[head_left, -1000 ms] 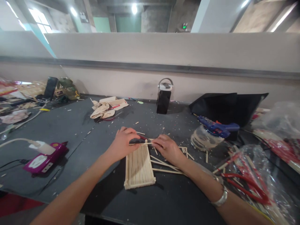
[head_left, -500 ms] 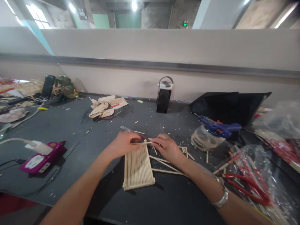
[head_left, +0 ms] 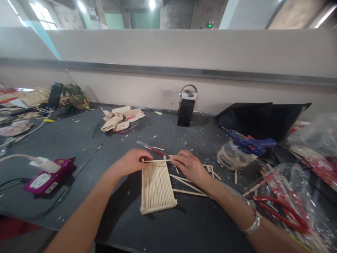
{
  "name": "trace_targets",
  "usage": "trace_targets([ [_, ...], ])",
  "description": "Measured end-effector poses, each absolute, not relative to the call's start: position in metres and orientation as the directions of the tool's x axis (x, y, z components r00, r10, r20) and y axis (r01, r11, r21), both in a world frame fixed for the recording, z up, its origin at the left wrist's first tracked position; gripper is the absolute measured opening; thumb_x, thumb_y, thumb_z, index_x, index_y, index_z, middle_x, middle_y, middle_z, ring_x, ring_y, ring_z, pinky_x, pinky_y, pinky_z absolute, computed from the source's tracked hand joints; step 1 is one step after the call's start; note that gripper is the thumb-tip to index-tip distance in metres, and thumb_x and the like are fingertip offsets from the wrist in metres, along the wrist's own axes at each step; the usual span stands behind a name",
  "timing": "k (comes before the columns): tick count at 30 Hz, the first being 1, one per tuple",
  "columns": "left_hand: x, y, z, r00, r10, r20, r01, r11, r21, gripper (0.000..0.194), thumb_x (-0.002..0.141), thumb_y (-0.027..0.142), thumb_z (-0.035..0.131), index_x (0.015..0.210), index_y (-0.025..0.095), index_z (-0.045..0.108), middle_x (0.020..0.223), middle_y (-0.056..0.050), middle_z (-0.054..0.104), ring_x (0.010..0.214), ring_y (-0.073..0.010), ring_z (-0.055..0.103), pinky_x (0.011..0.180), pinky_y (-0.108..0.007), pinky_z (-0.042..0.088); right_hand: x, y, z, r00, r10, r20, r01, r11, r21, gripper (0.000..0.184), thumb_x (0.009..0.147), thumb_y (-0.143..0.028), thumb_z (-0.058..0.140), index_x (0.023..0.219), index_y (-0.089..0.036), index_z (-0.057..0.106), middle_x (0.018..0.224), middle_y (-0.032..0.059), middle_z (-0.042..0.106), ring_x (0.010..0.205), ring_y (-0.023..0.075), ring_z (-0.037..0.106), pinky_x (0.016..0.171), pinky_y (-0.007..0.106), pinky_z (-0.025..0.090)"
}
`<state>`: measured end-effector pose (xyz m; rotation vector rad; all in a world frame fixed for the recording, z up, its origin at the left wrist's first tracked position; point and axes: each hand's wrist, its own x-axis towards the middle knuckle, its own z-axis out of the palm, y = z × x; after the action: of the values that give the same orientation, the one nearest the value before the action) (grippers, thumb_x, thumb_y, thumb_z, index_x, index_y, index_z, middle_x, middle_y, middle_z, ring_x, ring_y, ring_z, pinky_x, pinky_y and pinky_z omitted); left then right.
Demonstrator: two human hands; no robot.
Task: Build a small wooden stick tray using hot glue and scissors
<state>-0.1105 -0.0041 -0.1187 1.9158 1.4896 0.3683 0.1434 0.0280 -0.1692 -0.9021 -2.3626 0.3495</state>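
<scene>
1. The thin stick (head_left: 157, 161) lies across the far end of the stick panel (head_left: 157, 185), mid-table (head_left: 79, 140).
2. Left hand (head_left: 133, 162) and right hand (head_left: 190, 166) each pinch one end of it.
3. I'd press evenly, keeping it square to the slats.

This is a craft workshop: a long dark workbench (head_left: 79, 140) strewn with wood chips runs along a plain partition wall. To the right of the stick panel (head_left: 157, 185) on it lies a blue glue gun (head_left: 250, 143); to its left, a purple tool (head_left: 47, 176) on a cord.
</scene>
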Motion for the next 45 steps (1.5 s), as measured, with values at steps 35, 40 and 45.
trace_targets([
  [35, -0.082, -0.006, -0.127, 0.303, 0.947, 0.111, 0.758, -0.31, 0.574, 0.014, 0.08, 0.024, 0.062, 0.088, 0.021, 0.073, 0.087, -0.002, 0.075, 0.08, -0.0169, 0.066, 0.074, -0.027, 0.048, 0.143, 0.03, -0.166, -0.599, 0.649, 0.469, 0.497, 0.76, -0.418, 0.023, 0.096, -0.029, 0.051, 0.094, -0.019, 0.072, 0.08, 0.0054, 0.066, 0.077, 0.0186, 0.059, 0.07, 0.03, 0.048],
  [40, -0.073, -0.006, -0.125, 0.315, 0.934, 0.165, 0.802, -0.356, 0.479, 0.013, 0.082, 0.026, 0.062, 0.089, 0.023, 0.074, 0.094, -0.003, 0.075, 0.093, -0.0216, 0.063, 0.084, -0.034, 0.044, 0.143, 0.03, -0.166, -0.609, 0.64, 0.468, 0.495, 0.768, -0.406, 0.021, 0.095, -0.027, 0.052, 0.096, -0.019, 0.072, 0.08, 0.0056, 0.066, 0.077, 0.0191, 0.059, 0.071, 0.031, 0.048],
  [45, -0.068, -0.006, -0.128, 0.317, 0.932, 0.178, 0.835, -0.363, 0.413, 0.012, 0.083, 0.024, 0.061, 0.081, 0.024, 0.074, 0.092, -0.002, 0.075, 0.092, -0.0238, 0.063, 0.083, -0.039, 0.04, 0.144, 0.031, -0.167, -0.611, 0.635, 0.473, 0.495, 0.772, -0.398, 0.022, 0.096, -0.027, 0.051, 0.096, -0.019, 0.072, 0.08, 0.0062, 0.066, 0.078, 0.0198, 0.059, 0.071, 0.032, 0.048],
])
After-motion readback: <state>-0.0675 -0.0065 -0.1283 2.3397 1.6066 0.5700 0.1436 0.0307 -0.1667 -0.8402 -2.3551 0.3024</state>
